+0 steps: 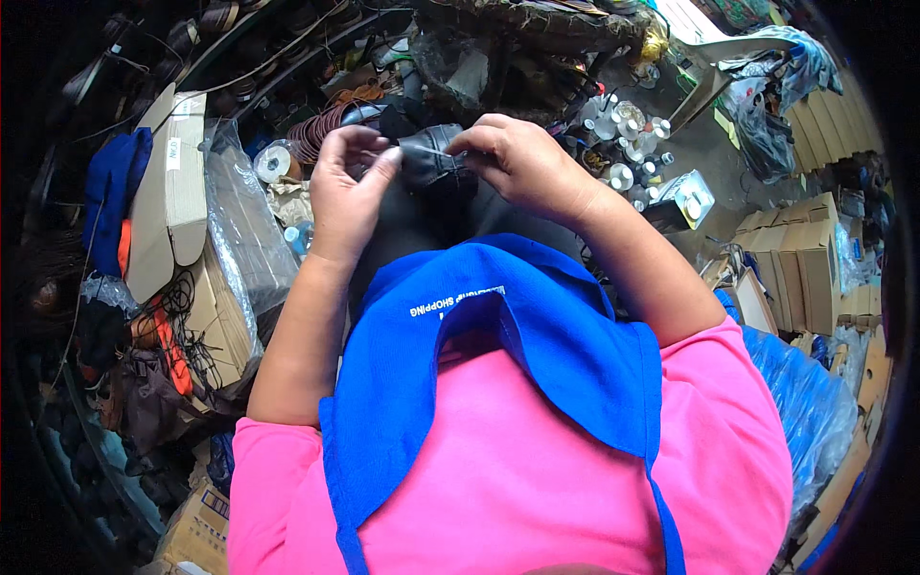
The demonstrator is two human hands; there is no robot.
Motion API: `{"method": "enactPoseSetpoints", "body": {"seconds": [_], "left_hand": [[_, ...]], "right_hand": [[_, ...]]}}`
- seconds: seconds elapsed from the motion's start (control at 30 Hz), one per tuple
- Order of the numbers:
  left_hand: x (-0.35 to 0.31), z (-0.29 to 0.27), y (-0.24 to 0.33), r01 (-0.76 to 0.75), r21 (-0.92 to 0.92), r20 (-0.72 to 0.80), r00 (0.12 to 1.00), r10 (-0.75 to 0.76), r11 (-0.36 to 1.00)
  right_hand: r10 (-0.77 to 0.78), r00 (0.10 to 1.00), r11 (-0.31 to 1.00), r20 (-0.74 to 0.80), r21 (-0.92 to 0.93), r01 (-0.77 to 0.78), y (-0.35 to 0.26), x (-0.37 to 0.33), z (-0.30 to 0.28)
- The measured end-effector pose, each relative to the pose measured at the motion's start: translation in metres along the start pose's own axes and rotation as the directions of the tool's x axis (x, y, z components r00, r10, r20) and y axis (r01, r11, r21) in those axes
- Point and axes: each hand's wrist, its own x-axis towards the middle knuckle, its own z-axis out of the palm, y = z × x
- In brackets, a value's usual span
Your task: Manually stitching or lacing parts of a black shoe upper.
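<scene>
While in right hand (532, 165), black piece (428, 160)

On our grey floor (715, 172) stand white-capped bottles (628, 129); just right of these bottles we see a rectangular can (686, 199).

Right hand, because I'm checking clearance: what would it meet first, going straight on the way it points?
The right hand would likely meet the shiny black piece first, then perhaps the left hand; depth is unclear.

Grey floor (717, 165) leaves passage between the clustered white-capped plastic bottles (628, 129) and the dark translucent plastic bag (769, 144); a ribbed brown coil (309, 136) crowds the bare left hand (351, 184).
</scene>
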Motion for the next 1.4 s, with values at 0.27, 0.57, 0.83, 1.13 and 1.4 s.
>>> {"method": "enactPoseSetpoints", "body": {"seconds": [0.27,0.57,0.83,1.13,1.4], "left_hand": [[-0.009,0.022,-0.021,0.306,-0.264,0.136,0.951,-0.279,0.914],[-0.004,0.021,-0.024,0.424,-0.265,0.22,0.901,-0.374,0.866],[-0.007,0.025,-0.022,0.427,-0.319,0.171,0.904,-0.391,0.846],[-0.007,0.026,-0.023,0.423,-0.335,0.167,0.906,-0.389,0.842],[-0.007,0.026,-0.021,0.424,-0.331,0.171,0.905,-0.388,0.843]], "right_hand": [[0.273,0.96,0.959,0.065,-0.091,-0.267,-0.01,-0.005,-0.002],[0.418,0.892,0.901,0.172,0.051,-0.431,-0.014,-0.008,0.0],[0.455,0.831,0.849,0.319,0.126,-0.513,-0.013,-0.003,0.007],[0.556,0.71,0.657,0.432,0.295,-0.693,-0.016,-0.003,0.008],[0.534,0.706,0.686,0.466,0.249,-0.683,-0.013,0.004,0.001]]}}
